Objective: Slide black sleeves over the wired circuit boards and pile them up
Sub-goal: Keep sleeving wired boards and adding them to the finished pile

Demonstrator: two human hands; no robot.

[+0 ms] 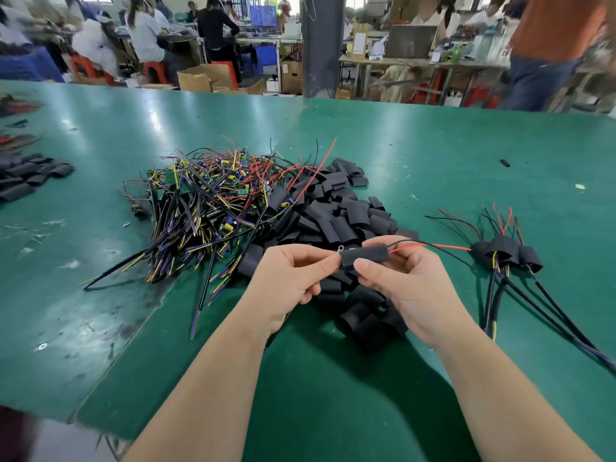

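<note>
Presently left hand [286, 278], right hand [410, 288] both pinch black sleeve [366, 256]; red wire [433, 246] points 3 o'clock toward sleeved pile [506, 255]; markings too small.

Blocked mid-table by a heap of black sleeves [333, 221] with a tangle of wired circuit boards [213, 201] touching its left side. Narrowed on the right by a cluster of sleeved boards [506, 255] with cables [550, 321] trailing to the near right, leaving a bare strip of green table [430, 195] between cluster and heap. Open across the far table and on the left, short of more sleeves [30, 176] at the far left edge.
</note>
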